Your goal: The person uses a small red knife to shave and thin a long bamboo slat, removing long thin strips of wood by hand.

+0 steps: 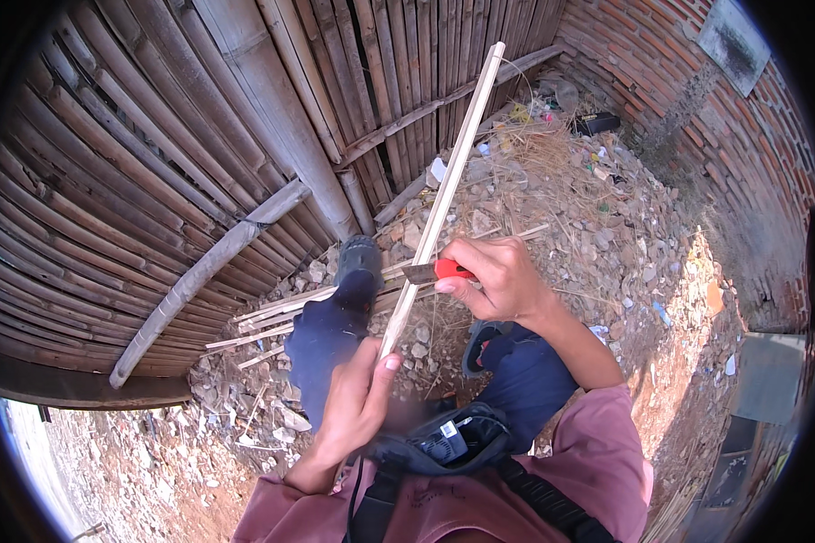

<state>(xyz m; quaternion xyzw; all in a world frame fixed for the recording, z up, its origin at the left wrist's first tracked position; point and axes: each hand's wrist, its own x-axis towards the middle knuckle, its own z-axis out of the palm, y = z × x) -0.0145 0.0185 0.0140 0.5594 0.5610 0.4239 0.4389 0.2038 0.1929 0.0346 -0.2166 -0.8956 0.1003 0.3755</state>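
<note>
A long, pale bamboo strip slants up and away from my body. My left hand is closed round its near end, close to my lap. In my right hand is a knife with a red handle, gripped between thumb and fingers. Its short dark blade lies across the strip, touching it above my left hand. The far end of the strip points toward the bamboo wall, with a thin fibre sticking out near the tip.
More split bamboo strips lie on the stony ground by my left boot. A bamboo wall rises at the left, a brick wall at the right. A black pouch rests at my waist. Dry straw and litter lie in the far corner.
</note>
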